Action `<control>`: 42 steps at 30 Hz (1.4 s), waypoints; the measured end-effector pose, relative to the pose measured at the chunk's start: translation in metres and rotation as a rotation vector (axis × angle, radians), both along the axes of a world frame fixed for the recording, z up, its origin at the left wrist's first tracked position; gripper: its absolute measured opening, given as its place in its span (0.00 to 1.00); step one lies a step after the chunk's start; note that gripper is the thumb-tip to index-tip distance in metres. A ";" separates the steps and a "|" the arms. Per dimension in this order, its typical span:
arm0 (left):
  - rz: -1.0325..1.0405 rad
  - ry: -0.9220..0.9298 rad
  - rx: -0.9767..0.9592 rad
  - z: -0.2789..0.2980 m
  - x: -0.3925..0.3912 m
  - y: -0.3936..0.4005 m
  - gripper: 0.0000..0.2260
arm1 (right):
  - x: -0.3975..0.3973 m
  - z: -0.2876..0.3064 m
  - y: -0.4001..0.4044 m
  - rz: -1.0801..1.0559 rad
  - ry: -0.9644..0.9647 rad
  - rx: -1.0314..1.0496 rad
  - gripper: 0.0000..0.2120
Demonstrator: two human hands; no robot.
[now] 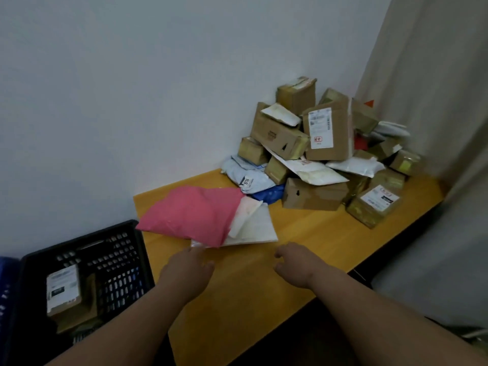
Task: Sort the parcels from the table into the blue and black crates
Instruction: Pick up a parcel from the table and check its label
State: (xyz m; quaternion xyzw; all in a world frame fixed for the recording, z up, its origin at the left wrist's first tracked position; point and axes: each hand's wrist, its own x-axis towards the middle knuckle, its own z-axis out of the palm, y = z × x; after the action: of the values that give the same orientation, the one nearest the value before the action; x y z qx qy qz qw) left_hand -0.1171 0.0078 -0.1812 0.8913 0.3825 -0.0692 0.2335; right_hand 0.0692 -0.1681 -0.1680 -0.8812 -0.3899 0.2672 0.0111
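Yellow bench (303, 233) under me: my left hand (188, 268) touches the pink parcel's (192, 212) clear edge, right hand (295, 265) hovering, fingers loosely curled.

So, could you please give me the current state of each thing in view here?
Left hand: fingertips at the clear edge under the pink mailer, nothing gripped.
Right hand: loosely curled, empty.
Pink mailer: lying flat, overlapping the white mailer.
Black crate: holds a labelled box.
Parcel pile: unsorted in the corner.
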 end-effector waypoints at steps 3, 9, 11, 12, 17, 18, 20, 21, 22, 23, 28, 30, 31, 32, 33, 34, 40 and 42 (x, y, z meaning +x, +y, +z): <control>-0.040 -0.001 0.014 0.001 0.042 0.009 0.21 | 0.026 0.001 -0.004 -0.052 -0.004 -0.003 0.18; -0.119 -0.075 0.008 0.014 0.123 0.024 0.25 | 0.094 0.021 -0.007 -0.220 -0.023 0.087 0.21; -0.125 -0.091 0.014 0.021 0.146 0.028 0.25 | 0.114 0.028 -0.008 -0.288 -0.025 0.154 0.18; -0.132 -0.103 0.022 0.024 0.158 0.030 0.25 | 0.125 0.031 -0.008 -0.322 -0.030 0.195 0.16; -0.125 -0.182 0.048 0.035 0.211 0.035 0.24 | 0.195 0.038 0.008 -0.475 -0.081 0.436 0.15; -0.108 -0.198 0.050 0.038 0.223 0.032 0.24 | 0.212 0.038 0.012 -0.497 -0.090 0.481 0.16; -0.060 -0.231 0.057 0.042 0.250 0.026 0.25 | 0.246 0.037 0.019 -0.526 -0.103 0.555 0.19; -0.040 -0.249 0.067 0.043 0.264 0.022 0.25 | 0.263 0.037 0.021 -0.528 -0.116 0.588 0.22; -0.026 -0.276 0.083 0.046 0.279 0.018 0.25 | 0.280 0.038 0.023 -0.527 -0.129 0.616 0.25; -0.018 -0.317 0.107 0.047 0.294 0.014 0.24 | 0.298 0.039 0.024 -0.534 -0.139 0.629 0.26; 0.041 -0.413 0.256 0.062 0.365 -0.003 0.30 | 0.372 0.048 0.021 -0.514 -0.180 0.737 0.35; 0.055 -0.390 0.275 0.067 0.385 -0.007 0.25 | 0.392 0.058 0.024 -0.504 -0.126 0.824 0.38; 0.063 -0.369 0.280 0.068 0.393 -0.009 0.25 | 0.399 0.062 0.027 -0.497 -0.061 0.835 0.39; 0.074 -0.342 0.288 0.068 0.399 -0.010 0.25 | 0.406 0.063 0.030 -0.481 0.007 0.833 0.42; 0.083 -0.323 0.296 0.067 0.404 -0.011 0.25 | 0.411 0.063 0.032 -0.462 0.063 0.811 0.47; 0.091 -0.315 0.302 0.065 0.407 -0.012 0.26 | 0.418 0.060 0.035 -0.441 0.100 0.814 0.54; 0.150 -0.289 0.335 0.064 0.418 -0.017 0.25 | 0.450 0.043 0.038 -0.454 0.244 0.861 0.65; 0.175 -0.291 0.339 0.065 0.420 -0.019 0.25 | 0.455 0.043 0.036 -0.472 0.297 0.934 0.61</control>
State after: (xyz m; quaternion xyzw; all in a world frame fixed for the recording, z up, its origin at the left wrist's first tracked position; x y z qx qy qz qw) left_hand 0.3031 -0.0113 -0.1165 0.8818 0.4267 0.1458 0.1383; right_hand 0.5246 -0.1326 -0.1254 -0.7989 -0.2530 0.1777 0.5160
